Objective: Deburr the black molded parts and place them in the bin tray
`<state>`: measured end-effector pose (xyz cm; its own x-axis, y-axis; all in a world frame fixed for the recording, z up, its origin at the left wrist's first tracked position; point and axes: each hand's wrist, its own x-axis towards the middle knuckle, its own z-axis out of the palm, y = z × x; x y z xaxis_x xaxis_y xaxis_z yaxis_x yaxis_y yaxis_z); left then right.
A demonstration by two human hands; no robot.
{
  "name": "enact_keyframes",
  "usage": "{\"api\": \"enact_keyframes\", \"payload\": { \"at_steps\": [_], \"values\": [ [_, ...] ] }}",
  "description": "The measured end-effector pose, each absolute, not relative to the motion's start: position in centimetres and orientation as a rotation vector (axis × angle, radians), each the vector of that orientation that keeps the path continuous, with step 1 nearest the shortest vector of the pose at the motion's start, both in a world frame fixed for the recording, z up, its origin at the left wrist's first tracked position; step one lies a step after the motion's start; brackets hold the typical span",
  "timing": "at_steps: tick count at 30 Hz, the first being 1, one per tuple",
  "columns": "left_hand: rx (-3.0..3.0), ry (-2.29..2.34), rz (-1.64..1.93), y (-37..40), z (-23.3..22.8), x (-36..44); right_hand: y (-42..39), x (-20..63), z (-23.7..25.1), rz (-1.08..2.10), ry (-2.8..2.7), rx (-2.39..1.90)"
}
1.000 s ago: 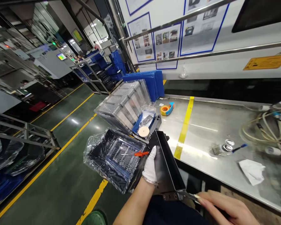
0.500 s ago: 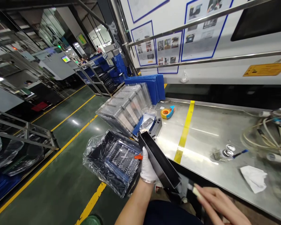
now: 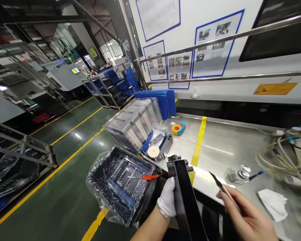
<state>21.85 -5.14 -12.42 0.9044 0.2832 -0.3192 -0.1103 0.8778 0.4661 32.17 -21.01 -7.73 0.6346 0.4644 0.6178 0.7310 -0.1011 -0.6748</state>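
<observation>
My left hand [image 3: 167, 197], in a white glove, grips a long black plastic part [image 3: 182, 201] shaped like an open trough, with a notched end pointing away from me. My bare right hand [image 3: 243, 211] is closed around a small knife [image 3: 225, 189]; its dark pointed blade stands up and to the left, apart from the black part. The knife's light handle is partly covered by my fingers. Left of the gloved hand, an orange tool [image 3: 149, 177] with a thin metal shaft appears over a plastic-lined black crate [image 3: 110, 197].
On the metal bench [image 3: 215, 140] are a tape dispenser [image 3: 178, 128], a glass jar [image 3: 242, 174] with a brush, a white cloth [image 3: 273, 204] and hoses [image 3: 273, 150]. Clear trays [image 3: 135, 113], blue panels [image 3: 163, 100] and a round beige disc [image 3: 154, 152] are at the bench's left end.
The black part has turned more upright and moved right with my left hand. My right hand has drawn the knife up, away from the part's near end. The view has shifted slightly.
</observation>
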Motion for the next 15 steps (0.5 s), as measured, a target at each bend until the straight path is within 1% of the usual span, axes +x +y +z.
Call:
{"api": "enact_keyframes", "payload": {
  "at_steps": [4,7,9,11,13,15],
  "values": [
    [0.475,0.287,0.165,-6.6,-12.7,22.4,-17.7,31.8,-6.8,-0.240,-1.004,-1.647],
    [0.459,0.353,0.058,-6.6,-12.4,22.3,-16.9,31.6,-7.0,-0.269,-1.014,-1.609],
    [0.419,0.419,-0.074,-5.9,-11.4,22.1,-17.1,31.5,-6.7,-0.253,-1.054,-1.602],
    [0.372,0.428,-0.180,-5.1,-10.1,22.0,-17.7,31.5,-5.8,-0.152,-1.141,-1.616],
    [0.361,0.403,-0.245,-4.5,-8.8,22.2,-18.6,32.1,-4.3,-0.028,-1.255,-1.627],
    [0.386,0.376,-0.266,-4.3,-7.9,22.7,-19.6,33.2,-2.5,-0.012,-1.382,-1.647]
  ]
}}
